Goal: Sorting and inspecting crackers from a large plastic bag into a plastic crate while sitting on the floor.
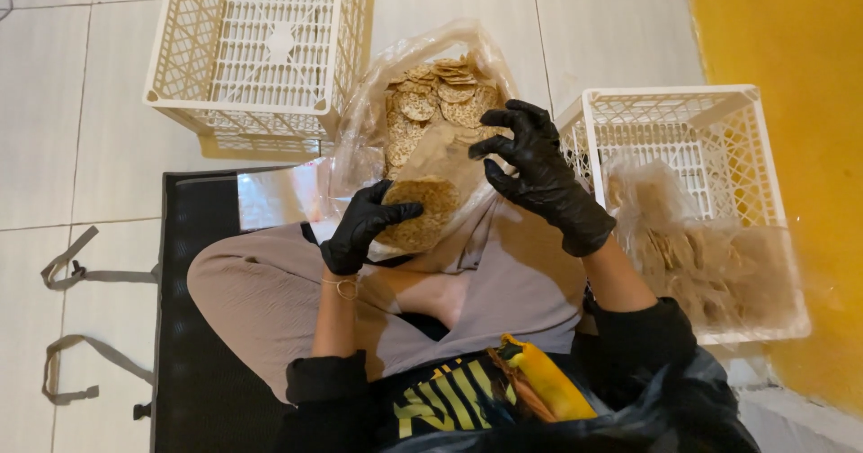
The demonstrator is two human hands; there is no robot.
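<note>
Crackers: stack sits in small clear bag over the lap, frame centre.
Left hand: black glove, clamped on stack and bag from 8 o'clock, thumb across the top.
Right hand: at 2 o'clock of stack, fingers spread and curled, holding nothing; may be pinching the bag mouth, hard to tell.
Supply: big bag of loose crackers at 12 o'clock, open.
Crates: empty one at 11 o'clock; one at 3 o'clock holds filled bags.
Tip: support stack from below, keep discs flat and aligned, hold bag mouth wide, don't squeeze; they look brittle.
</note>
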